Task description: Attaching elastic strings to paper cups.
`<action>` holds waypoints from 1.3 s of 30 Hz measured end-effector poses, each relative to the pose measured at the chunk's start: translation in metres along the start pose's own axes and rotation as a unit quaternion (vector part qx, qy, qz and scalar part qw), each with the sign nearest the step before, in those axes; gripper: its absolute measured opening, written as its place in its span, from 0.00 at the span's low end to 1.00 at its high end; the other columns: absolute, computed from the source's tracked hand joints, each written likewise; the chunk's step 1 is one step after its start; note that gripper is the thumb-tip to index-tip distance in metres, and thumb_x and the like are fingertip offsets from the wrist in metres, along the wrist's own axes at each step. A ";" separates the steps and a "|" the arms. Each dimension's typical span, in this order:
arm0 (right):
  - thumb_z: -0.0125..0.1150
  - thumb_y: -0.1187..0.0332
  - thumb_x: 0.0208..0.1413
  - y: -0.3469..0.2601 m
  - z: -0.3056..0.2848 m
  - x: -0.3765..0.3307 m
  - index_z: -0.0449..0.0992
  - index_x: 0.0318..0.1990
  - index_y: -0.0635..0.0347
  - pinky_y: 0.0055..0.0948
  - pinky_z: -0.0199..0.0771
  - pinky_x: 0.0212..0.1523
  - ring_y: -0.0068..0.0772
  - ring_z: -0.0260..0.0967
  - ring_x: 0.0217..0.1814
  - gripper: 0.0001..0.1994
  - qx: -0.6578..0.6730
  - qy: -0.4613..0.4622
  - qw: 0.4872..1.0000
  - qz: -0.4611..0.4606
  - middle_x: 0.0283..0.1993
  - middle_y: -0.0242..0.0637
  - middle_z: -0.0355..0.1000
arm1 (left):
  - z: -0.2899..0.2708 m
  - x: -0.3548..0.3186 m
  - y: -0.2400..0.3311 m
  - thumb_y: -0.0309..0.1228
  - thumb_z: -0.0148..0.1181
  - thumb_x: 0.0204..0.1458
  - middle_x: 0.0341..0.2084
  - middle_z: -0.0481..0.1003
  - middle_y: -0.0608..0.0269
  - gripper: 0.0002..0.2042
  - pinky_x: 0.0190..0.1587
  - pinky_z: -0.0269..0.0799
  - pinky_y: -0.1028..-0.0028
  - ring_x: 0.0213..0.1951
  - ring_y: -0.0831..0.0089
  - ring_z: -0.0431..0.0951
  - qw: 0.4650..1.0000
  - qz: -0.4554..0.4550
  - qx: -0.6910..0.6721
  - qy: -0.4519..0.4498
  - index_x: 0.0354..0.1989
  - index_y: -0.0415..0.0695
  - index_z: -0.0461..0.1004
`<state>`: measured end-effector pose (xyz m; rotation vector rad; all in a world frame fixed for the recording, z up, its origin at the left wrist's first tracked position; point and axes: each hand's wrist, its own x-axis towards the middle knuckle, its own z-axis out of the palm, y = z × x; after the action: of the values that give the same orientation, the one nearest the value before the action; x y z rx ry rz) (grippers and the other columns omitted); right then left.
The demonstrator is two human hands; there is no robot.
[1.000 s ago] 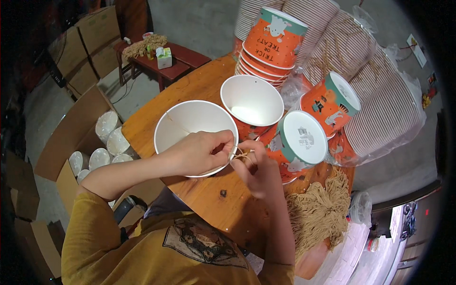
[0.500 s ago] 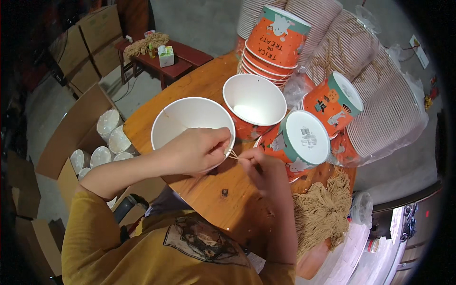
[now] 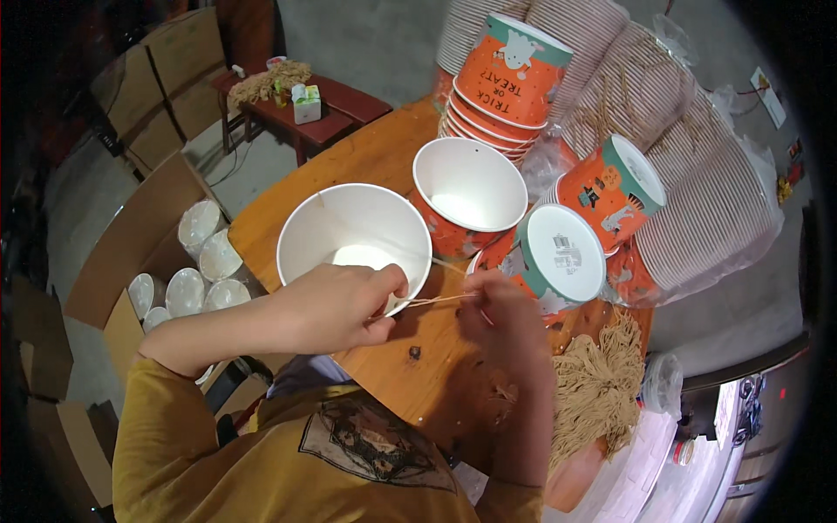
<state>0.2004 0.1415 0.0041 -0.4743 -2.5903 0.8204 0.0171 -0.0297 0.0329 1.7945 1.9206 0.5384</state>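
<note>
A large white-lined paper bucket (image 3: pixel 327 218) stands open end up at the table's near left edge. My left hand (image 3: pixel 336 305) is closed on its near right rim, thumb outside; the other fingertips are partly hidden. A thin tan paper cord (image 3: pixel 442 300) stretches from that rim to my right hand (image 3: pixel 501 318), which is pinched shut on it. A second strand slants from the rim higher up to the same hand. Behind it stands another open bucket (image 3: pixel 466 187) with an orange outside. An upside-down orange and green bucket (image 3: pixel 565 248) is just beyond my right hand.
A bundle of tan cords (image 3: pixel 597 388) hangs over the table's right edge. Stacked orange buckets (image 3: pixel 514 74) and plastic-wrapped stacks (image 3: pixel 711 200) fill the far right. At left, a cardboard box (image 3: pixel 122 253) holds several wrapped buckets. A red bench (image 3: pixel 336 122) stands behind.
My right hand has moved right and slightly away, drawing the cord out longer. My left hand has shifted down along the rim, and a second strand now shows.
</note>
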 end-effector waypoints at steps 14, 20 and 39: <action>0.60 0.77 0.51 -0.042 0.038 0.037 0.72 0.35 0.58 0.38 0.69 0.39 0.41 0.71 0.35 0.05 0.019 0.129 0.976 -0.173 0.32 0.36 0.73 | -0.008 -0.054 -0.014 0.24 0.58 0.46 0.35 0.72 0.62 0.10 0.53 0.65 0.63 0.46 0.63 0.71 0.950 0.163 0.209 0.163 0.38 0.45 0.71; 0.60 0.74 0.51 -0.043 0.056 0.049 0.69 0.31 0.57 0.42 0.69 0.26 0.45 0.71 0.24 0.04 0.011 0.085 0.989 -0.119 0.21 0.40 0.70 | -0.001 -0.048 -0.035 0.30 0.61 0.49 0.32 0.75 0.62 0.08 0.52 0.64 0.64 0.41 0.63 0.73 0.978 0.097 0.055 0.175 0.37 0.45 0.72; 0.55 0.68 0.54 -0.055 0.059 0.062 0.68 0.32 0.58 0.49 0.69 0.27 0.53 0.71 0.25 0.05 -0.111 0.047 0.992 -0.034 0.20 0.45 0.70 | 0.005 -0.022 -0.038 0.25 0.56 0.44 0.23 0.67 0.62 0.03 0.44 0.65 0.66 0.31 0.61 0.66 0.966 0.208 0.025 0.152 0.24 0.43 0.67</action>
<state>0.1087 0.0976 0.0079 -0.4723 -2.6060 0.4784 -0.0096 -0.0547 0.0084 2.2744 1.7500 0.9633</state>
